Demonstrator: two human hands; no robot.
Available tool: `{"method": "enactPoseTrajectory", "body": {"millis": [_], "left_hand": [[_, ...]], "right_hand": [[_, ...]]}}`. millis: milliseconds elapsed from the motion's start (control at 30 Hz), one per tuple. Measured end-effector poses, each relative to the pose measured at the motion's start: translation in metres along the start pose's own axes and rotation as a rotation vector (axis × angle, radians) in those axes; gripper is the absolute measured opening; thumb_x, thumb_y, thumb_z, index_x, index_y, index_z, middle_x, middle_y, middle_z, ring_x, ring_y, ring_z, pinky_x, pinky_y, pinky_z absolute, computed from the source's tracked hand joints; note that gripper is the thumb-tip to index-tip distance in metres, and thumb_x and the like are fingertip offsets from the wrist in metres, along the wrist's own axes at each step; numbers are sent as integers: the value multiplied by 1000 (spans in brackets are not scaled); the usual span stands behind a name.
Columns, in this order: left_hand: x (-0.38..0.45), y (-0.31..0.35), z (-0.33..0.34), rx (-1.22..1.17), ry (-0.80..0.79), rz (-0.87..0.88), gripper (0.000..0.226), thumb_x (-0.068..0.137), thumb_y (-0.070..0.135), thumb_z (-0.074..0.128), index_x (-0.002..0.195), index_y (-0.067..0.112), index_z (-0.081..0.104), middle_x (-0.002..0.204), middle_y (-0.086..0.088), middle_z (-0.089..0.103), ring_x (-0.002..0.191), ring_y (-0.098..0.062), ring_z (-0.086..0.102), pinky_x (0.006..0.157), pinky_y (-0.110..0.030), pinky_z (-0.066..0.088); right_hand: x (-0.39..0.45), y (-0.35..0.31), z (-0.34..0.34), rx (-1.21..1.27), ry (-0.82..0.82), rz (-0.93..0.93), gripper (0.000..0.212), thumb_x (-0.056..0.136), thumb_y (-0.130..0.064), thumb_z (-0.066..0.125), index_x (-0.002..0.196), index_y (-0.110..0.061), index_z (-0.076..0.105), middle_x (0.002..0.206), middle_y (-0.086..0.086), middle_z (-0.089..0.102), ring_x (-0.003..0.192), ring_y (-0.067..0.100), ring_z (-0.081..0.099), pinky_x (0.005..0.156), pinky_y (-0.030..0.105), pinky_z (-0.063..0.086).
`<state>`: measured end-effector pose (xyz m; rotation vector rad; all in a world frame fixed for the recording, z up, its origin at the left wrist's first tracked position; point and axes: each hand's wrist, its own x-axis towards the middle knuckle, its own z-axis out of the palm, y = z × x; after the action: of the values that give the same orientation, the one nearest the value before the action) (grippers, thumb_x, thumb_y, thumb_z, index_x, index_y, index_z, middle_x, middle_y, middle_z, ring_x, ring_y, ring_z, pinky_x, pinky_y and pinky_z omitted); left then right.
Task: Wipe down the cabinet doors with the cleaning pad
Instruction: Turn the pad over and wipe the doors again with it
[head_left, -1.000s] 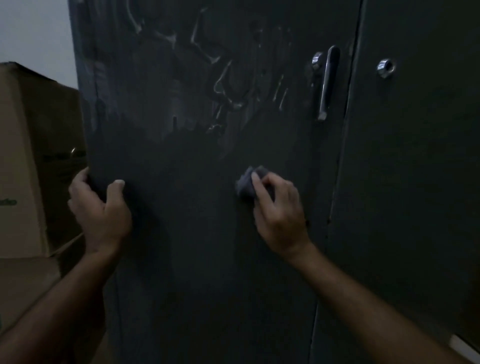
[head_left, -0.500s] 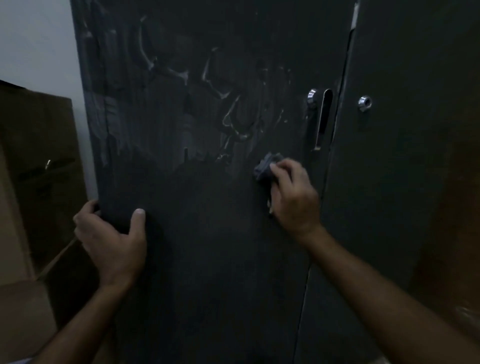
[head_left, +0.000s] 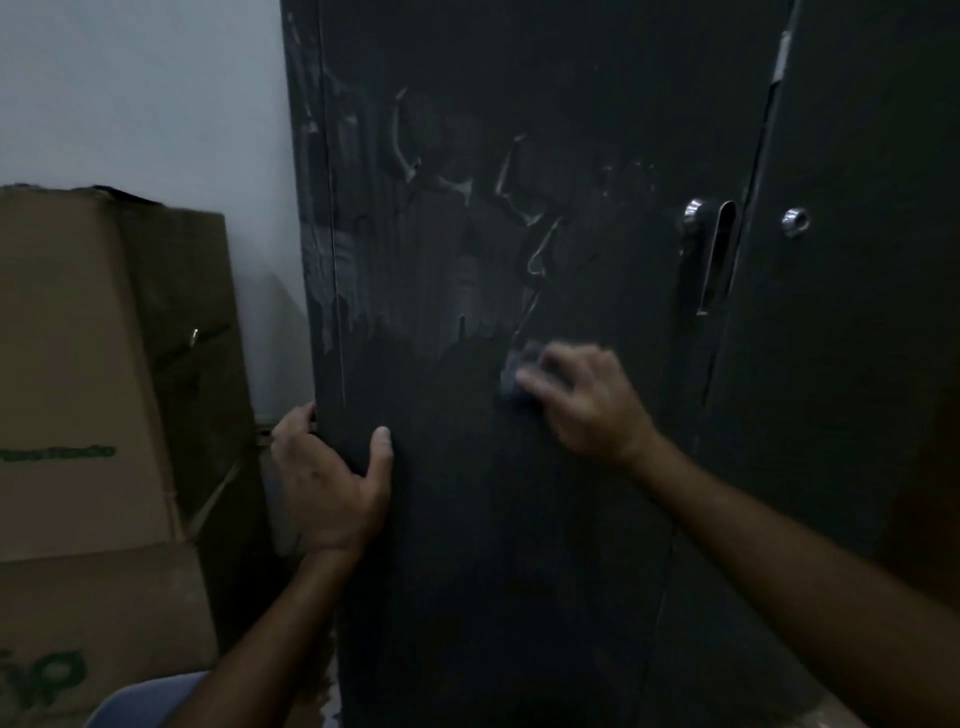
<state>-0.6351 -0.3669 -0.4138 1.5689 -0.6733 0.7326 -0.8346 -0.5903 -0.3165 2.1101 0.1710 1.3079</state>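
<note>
Since half a second ago my right hand (head_left: 582, 400) has slid leftward across the left door (head_left: 467, 519), away from the handle (head_left: 714, 257), carrying the cleaning pad (head_left: 517, 371) with it; my left hand (head_left: 324, 483) keeps its hold on the door's left edge.

Nearest me, both forearms reach up from the bottom of the view toward the door. The left hand wraps that edge, thumb flat on the front face and fingers curled round behind it. The right hand, blurred by motion, lies knuckles toward me with its fingers curled over the pad, pressing it against the door to the left of the handle and below it.

What shows of the pad is a small, soft, grey-blue lump poking out past my fingertips, its shape smeared by blur.

The door is a flat, dark, matte panel. Below the pad it looks evenly dark; above, it carries pale streaks and drips of smeared residue with a ragged lower edge level with the pad. The handle is a slim upright bar with a shiny metal cap. Right of it, on the right door (head_left: 857, 364), sits a round metal lock (head_left: 796, 222). Left of the door stand brown cardboard boxes (head_left: 88, 364) with green print, against a pale wall (head_left: 145, 93).
</note>
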Motion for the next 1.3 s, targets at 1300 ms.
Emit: {"method": "enactPoseTrajectory", "body": {"millis": [1300], "left_hand": [[38,33,-72,-456,-331,-410,39,110,27,29,115,22,67,113,0,72,105,-16,69,78,-29,56]], "right_hand": [[274,-11,-25,90,265,311,42,95,-20,49,134,-19,63,135,19,56,117,33,54,95,45,47]]}}
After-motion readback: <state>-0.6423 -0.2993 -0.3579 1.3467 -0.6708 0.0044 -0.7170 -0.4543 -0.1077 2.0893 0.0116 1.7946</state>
